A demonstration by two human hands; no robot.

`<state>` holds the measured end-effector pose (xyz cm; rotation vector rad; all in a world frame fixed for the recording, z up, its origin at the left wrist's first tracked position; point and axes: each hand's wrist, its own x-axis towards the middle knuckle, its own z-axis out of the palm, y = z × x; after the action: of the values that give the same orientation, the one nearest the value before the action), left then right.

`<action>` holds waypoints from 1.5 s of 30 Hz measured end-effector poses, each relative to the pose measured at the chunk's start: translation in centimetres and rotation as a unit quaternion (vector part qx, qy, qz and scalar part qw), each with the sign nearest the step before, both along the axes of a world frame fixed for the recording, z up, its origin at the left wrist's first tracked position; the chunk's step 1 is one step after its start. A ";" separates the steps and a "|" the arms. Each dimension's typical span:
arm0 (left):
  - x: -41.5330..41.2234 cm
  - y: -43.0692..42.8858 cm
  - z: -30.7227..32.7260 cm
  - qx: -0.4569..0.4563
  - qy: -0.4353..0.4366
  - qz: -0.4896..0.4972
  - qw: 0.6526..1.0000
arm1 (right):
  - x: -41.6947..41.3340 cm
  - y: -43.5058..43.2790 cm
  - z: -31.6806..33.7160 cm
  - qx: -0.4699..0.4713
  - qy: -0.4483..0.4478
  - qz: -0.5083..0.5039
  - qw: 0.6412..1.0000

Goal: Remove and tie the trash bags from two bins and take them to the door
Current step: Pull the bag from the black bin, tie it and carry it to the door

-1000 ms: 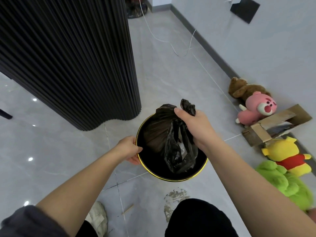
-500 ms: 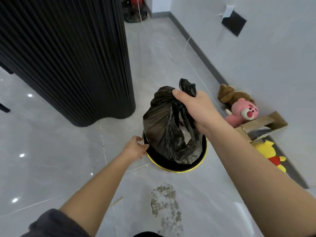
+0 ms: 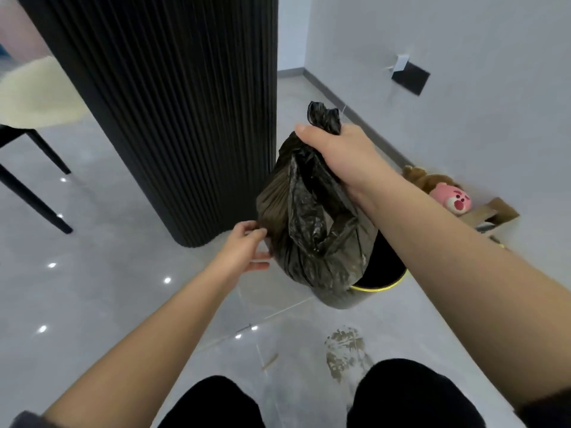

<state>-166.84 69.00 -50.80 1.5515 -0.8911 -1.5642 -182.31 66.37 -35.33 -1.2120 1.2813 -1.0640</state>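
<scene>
While the right hand keeps its grip clenched tight around the gathered neck of the crumpled black plastic trash bag, the bag has risen. Half a second ago its lower half sat inside the round black bin with the yellow rim. Now almost all of it hangs at centre frame, above and to the left of the bin's mouth; whether its bottom has fully cleared the rim cannot be told. The left hand has left the rim it was steadying and lies at the bag's left side, fingers loosely spread and touching the film, nothing visibly pinched. By this showing the first bag is all but out of its bin. Tying the neck looks like the next step, and the left hand seems placed to help.
</scene>
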 end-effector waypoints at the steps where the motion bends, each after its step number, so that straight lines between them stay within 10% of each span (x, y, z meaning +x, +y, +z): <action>1: 1.3 0.3 0.1 -0.005 -0.010 -0.001 1.000 | 1.3 0.4 -0.3 0.004 -0.016 -0.004 1.000; 17: 7.3 1.5 -9.3 0.020 -0.014 -0.014 1.000 | 7.2 -1.7 -21.7 0.304 -0.028 -0.005 0.952; 24: 7.0 2.2 -12.4 -0.003 -0.370 -0.179 0.912 | 7.8 -2.5 -26.1 0.361 -0.021 0.000 0.932; 29: 7.4 0.8 -13.7 -0.003 -0.365 -0.026 0.931 | 6.9 -3.2 -27.6 0.184 0.219 0.120 0.951; 37: 8.4 0.9 -13.5 -0.122 -0.416 -0.152 0.888 | 4.1 -2.7 -28.2 -0.002 0.546 0.274 0.792; 45: 8.2 0.4 -14.3 -0.161 -0.294 -0.147 0.930 | 3.5 -2.6 -26.4 0.079 0.313 0.284 0.903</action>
<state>-158.67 69.42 -65.09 1.7184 -1.6879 -1.0561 -178.82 63.74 -61.70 -1.7323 1.3134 -0.1327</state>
